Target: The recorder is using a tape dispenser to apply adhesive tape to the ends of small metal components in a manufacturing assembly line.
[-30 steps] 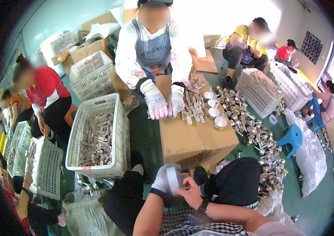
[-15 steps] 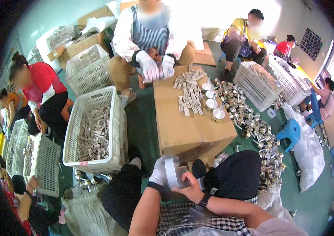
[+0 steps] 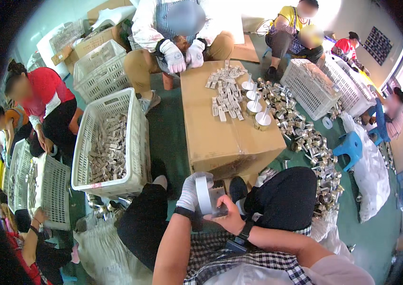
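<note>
In front of my lap, my left hand, in a whitish glove, is closed around a short, round metal piece with a broad light-grey band. My right hand, bare and with a black watch on its wrist, is closed against the right side of the piece, thumb and fingers pressing there. A brownish surface shows on that side; the rest is hidden by my fingers. Beyond my hands stands a cardboard carton. On it lie several flat pale metal pieces and round metal parts with white discs and upright stems.
To the left, a white plastic crate holds many flat pieces. Loose round metal parts cover the floor at right, beside a blue stool and a white sack. A gloved co-worker sits across the carton; others sit around.
My view has tilted down slightly, so the carton and crates appear higher. My hands keep nearly the same hold on the metal piece. The co-worker's gloved hands are now off the carton's edge.
</note>
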{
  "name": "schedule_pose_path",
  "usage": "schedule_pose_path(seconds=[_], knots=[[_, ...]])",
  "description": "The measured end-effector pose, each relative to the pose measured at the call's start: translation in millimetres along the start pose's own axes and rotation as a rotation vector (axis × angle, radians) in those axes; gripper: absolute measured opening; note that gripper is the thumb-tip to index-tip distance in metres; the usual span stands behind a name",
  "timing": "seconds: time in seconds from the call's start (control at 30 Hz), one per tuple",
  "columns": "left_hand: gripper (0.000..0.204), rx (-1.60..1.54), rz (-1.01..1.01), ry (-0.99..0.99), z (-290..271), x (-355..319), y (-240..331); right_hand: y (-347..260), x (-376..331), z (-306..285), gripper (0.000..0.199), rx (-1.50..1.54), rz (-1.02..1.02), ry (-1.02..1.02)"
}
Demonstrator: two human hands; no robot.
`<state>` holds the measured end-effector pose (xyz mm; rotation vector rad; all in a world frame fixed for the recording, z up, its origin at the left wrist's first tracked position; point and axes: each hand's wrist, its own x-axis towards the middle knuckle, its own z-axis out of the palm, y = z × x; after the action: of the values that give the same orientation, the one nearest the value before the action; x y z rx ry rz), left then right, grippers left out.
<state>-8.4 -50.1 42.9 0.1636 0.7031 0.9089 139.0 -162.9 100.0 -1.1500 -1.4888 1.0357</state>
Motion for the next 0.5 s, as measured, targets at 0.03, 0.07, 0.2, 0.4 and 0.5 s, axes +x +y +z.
schedule_pose_path(seconds=[0.03, 0.07, 0.2, 0.4, 0.5], knots=[[0.016, 0.156, 0.117, 0.061, 24, -7, -3, 1, 1, -6, 0.049, -0.030, -0.005, 0.034], [0.016, 0.155, 0.115, 0.064, 28, -12, -2, -1, 1, -6, 0.049, -0.039, -0.011, 0.041], [0.016, 0.275, 0.173, 0.078, 37, -24, 1, -9, -2, -3, 0.049, 0.000, 0.035, 0.060], [0.015, 0.202, 0.156, 0.157, 42, -32, -1, -10, -4, 0, 0.047, 0.100, 0.063, 0.045], [0.017, 0.213, 0.181, 0.179, 36, -30, -3, -5, -5, 0, 0.046, 0.022, 0.073, 0.051]])
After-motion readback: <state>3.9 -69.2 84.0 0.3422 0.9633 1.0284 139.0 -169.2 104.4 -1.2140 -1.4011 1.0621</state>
